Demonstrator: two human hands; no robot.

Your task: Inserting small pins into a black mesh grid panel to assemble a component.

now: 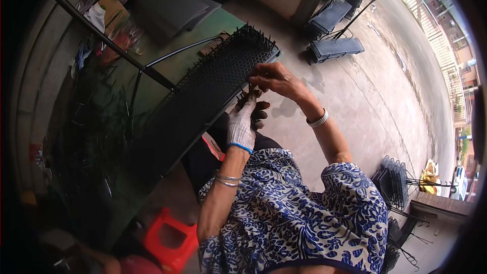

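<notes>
1. The long black mesh panel [218, 78] rests on the green counter [232, 16], its long axis slanting from the lower left up to just above the centre of the frame.
2. Dark upright spikes [253, 34] crowd its upper-right end and run down its far edge; the near edge faces me.
3. My bare right hand [279, 80] comes in from the right, beside that upper-right end, so the panel lies to the left of its fingers. It is nearer that end than my left hand [243, 122].
4. My right thumb and forefinger are brought almost together at the near edge. I cannot tell whether they pinch a piece or touch the mesh.
5. My left, in a white glove [240, 131] with dark fingertips, sits just below the right, close to the near edge, its fingers curled. Thin dark bits show by its thumb; whether it grips them, I cannot tell.
6. The panel lies up and to the left of my left fingers.
</notes>
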